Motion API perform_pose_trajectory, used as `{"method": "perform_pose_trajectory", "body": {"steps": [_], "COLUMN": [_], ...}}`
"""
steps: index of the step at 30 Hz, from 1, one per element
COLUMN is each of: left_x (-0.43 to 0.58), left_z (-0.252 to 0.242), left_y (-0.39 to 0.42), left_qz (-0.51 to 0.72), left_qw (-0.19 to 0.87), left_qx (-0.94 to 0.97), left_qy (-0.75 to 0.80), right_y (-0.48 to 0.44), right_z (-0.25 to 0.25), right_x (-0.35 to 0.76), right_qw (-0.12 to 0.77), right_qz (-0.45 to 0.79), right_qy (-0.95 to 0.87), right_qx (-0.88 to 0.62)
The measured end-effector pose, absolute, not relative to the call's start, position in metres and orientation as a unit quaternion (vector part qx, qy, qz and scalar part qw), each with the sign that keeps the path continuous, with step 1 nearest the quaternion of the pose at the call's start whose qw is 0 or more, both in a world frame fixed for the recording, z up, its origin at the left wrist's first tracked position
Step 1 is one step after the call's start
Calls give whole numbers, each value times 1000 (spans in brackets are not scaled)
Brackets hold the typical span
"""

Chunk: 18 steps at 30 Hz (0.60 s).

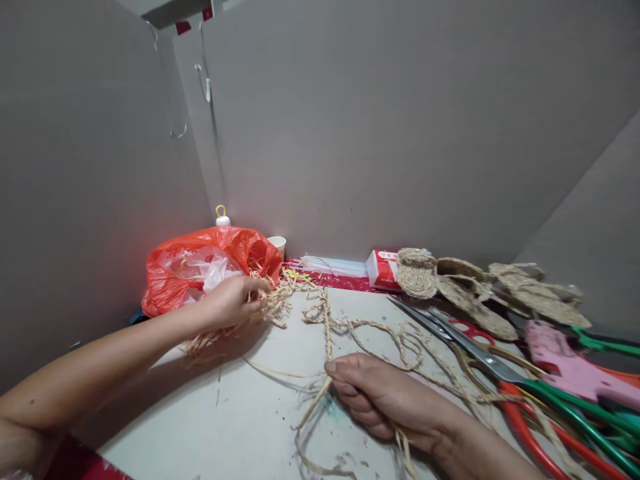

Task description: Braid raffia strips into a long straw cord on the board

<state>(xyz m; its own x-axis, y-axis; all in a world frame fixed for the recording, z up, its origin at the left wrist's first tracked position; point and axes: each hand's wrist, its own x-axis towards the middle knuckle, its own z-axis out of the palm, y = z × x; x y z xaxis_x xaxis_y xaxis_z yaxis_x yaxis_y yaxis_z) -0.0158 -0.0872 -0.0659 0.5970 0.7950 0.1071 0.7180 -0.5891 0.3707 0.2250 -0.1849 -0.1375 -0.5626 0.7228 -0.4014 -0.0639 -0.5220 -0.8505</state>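
My left hand [234, 300] reaches out to a pile of loose raffia straw [277, 303] spilling from a red plastic bag [200, 267], its fingers closed in the strands. My right hand [377, 397] is near the table's front, fingers curled around a braided straw cord [370, 328] that runs away across the white tabletop [240, 413]. Loose strand ends hang out below that fist.
Woven straw pieces [475, 287] lie at the back right beside a red-and-white box [383, 268]. Scissors with green and red handles [500, 370] and a pink glue gun [570, 363] crowd the right side. A paper cup [277, 245] and bottle [223, 217] stand behind the bag. Grey walls close in.
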Motion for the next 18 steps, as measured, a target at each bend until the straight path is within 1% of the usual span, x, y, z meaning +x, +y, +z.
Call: {"method": "perform_pose_trajectory", "body": {"steps": [3, 5, 7, 9, 11, 13, 15, 18], "left_x": [-28, -36, -41, -44, -43, -42, -41, -46], "left_z": [-41, -34, -38, -52, -71, -88, -97, -89], "left_y": [-95, -98, -100, -100, -98, -95, -92, -90], "left_qz": [234, 251, 209, 132, 61, 24, 8, 53], "left_qw": [180, 163, 138, 99, 40, -12, 15, 162], "left_qx": [848, 837, 845, 859, 860, 851, 861, 868], "left_qy": [440, 458, 472, 485, 505, 525, 509, 466], "right_y": [-185, -185, -185, -185, -185, -185, -185, -184], "right_z": [-139, -139, -139, -138, -137, -137, -137, -138], "right_x": [225, 225, 225, 225, 225, 225, 225, 225], "right_qw": [253, 254, 256, 257, 257, 257, 259, 259], "right_qz": [782, 783, 782, 780, 778, 776, 774, 770], "right_qy": [-417, -419, -420, -421, -422, -424, -428, -438], "right_qx": [-388, -384, -382, -385, -388, -390, -388, -384]}}
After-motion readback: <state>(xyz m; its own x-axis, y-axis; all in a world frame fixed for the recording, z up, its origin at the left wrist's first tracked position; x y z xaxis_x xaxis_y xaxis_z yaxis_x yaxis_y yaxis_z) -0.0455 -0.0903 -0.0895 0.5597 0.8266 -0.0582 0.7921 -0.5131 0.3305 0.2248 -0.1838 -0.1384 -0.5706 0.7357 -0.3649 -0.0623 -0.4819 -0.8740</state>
